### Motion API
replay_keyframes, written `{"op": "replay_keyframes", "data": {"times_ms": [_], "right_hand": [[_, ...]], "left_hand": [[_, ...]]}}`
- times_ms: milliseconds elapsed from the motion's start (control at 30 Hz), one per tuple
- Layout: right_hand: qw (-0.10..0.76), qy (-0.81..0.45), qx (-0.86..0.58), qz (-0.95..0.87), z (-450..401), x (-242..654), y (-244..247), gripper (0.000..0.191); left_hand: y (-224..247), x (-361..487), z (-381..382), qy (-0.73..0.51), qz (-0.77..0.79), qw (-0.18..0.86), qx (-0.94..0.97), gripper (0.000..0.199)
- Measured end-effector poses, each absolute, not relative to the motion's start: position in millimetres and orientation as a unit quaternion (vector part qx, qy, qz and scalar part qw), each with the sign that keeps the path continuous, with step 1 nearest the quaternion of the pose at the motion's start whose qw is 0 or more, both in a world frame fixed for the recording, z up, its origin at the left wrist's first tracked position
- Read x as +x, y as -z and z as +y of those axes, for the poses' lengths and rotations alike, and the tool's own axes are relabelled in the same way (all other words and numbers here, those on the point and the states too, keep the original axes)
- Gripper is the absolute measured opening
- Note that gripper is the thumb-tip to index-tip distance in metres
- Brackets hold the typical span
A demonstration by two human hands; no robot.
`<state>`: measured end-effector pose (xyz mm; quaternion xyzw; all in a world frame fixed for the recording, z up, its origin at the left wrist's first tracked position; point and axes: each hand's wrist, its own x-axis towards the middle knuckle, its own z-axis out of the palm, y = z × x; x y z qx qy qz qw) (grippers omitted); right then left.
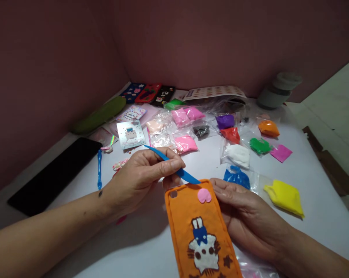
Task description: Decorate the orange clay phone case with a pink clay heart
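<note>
My left hand (143, 175) pinches a blue plastic clay knife (188, 177) between thumb and fingers. Its tip touches the top edge of an orange clay-covered phone case (183, 220), which my right hand (246, 212) grips along the right side. A raised clay border runs round the case, with a camera hole at its upper left corner. Near the upper right corner sits a pink clay heart (204, 195). Below, a white cat figure (205, 247) in blue lies upside down, with brown stars beside it. The case's lower end is cut off by the frame.
Bags of coloured clay, including yellow (286, 197), blue (236, 177) and white (238, 155), spread across the white table. A black phone (55, 173), a blue tool (99, 170) and a cat card (130, 134) lie left. Decorated cases (148, 93) and a jar (278, 90) stand behind.
</note>
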<state>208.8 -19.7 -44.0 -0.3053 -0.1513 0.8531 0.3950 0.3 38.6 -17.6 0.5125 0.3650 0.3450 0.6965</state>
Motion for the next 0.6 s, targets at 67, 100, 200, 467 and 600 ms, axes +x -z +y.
{"op": "replay_keyframes", "data": {"times_ms": [67, 100, 200, 467, 600], "right_hand": [[0.395, -0.852, -0.312, -0.146, -19.6, 208.5, 44.6, 0.012], [0.394, -0.852, -0.314, -0.144, -19.5, 208.3, 44.8, 0.013], [0.394, -0.852, -0.312, -0.15, -19.1, 208.1, 45.4, 0.014], [0.396, -0.85, -0.313, -0.15, -20.1, 208.5, 46.5, 0.017], [0.395, -0.852, -0.312, -0.148, -20.6, 208.4, 45.1, 0.015]], "left_hand": [[17.1, 1.1, 39.5, -0.346, 0.365, 0.694, 0.515, 0.018], [16.7, 1.8, 39.8, -0.345, 0.366, 0.694, 0.516, 0.019], [15.4, 4.1, 39.9, -0.345, 0.366, 0.697, 0.511, 0.019], [19.5, 1.9, 36.6, -0.354, 0.364, 0.687, 0.519, 0.01], [15.9, 2.0, 35.0, -0.361, 0.35, 0.67, 0.546, 0.006]]}}
